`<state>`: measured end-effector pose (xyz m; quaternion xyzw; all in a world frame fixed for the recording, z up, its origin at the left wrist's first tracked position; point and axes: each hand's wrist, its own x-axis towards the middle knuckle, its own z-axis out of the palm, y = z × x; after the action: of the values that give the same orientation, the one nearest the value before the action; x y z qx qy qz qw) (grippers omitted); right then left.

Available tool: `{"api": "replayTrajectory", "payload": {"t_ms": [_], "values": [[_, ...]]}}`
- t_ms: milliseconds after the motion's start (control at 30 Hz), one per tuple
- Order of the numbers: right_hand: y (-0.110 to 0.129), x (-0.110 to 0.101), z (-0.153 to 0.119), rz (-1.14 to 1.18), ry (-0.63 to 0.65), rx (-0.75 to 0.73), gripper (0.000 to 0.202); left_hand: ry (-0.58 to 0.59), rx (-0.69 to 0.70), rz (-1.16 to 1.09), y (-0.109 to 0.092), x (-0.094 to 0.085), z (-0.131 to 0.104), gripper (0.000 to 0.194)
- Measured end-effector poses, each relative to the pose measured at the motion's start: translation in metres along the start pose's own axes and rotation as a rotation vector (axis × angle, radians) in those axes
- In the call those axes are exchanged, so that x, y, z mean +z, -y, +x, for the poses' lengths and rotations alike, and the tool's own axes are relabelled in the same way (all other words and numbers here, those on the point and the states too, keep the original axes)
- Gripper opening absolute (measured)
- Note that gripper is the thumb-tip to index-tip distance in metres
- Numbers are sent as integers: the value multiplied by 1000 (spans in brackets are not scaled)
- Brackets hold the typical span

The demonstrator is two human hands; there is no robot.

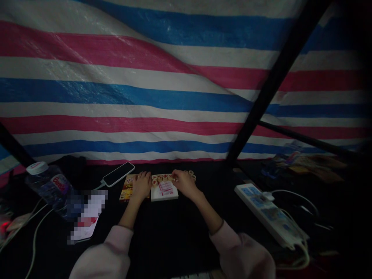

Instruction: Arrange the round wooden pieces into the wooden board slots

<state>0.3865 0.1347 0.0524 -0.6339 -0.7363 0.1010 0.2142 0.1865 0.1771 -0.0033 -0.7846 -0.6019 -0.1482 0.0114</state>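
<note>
Round pieces (pixel 159 178) along the white box (pixel 164 199) could scatter if the right hand (pixel 184 182), pinch unclear, slips. Left hand (pixel 141 186) alongside: fingers spread.

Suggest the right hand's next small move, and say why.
The right hand should perhaps settle the right end of the row of round pieces in the white box before fetching the loose pieces: it is at that end, and those lie just past it. Whether it grips a piece is unclear.
</note>
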Motion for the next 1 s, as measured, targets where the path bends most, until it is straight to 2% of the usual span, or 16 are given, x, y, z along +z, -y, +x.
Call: {"api": "replayTrajectory", "payload": {"t_ms": [133, 300, 600, 700, 800, 1000], "values": [[29, 26, 13, 11, 126, -77, 17, -24, 1, 2, 0, 1, -1, 36], [44, 53, 13, 10, 59, -95, 10, -43, -13, -10, 0, 5, -1, 36], [54, 62, 10, -30, 10, -30, 11, -55, -5, -35, 3, 9, 0, 35], [54, 60, 11, -24, 5, -33, 10, -50, -15, -35, 3, 9, 0, 35], [45, 49, 11, 27, -63, -14, 9, -55, -14, -36, 2, 8, 0, 34], [-12, 9, 2, 213, -180, 45, 12, -17, -29, -57, 2, 5, 0, 37]]}}
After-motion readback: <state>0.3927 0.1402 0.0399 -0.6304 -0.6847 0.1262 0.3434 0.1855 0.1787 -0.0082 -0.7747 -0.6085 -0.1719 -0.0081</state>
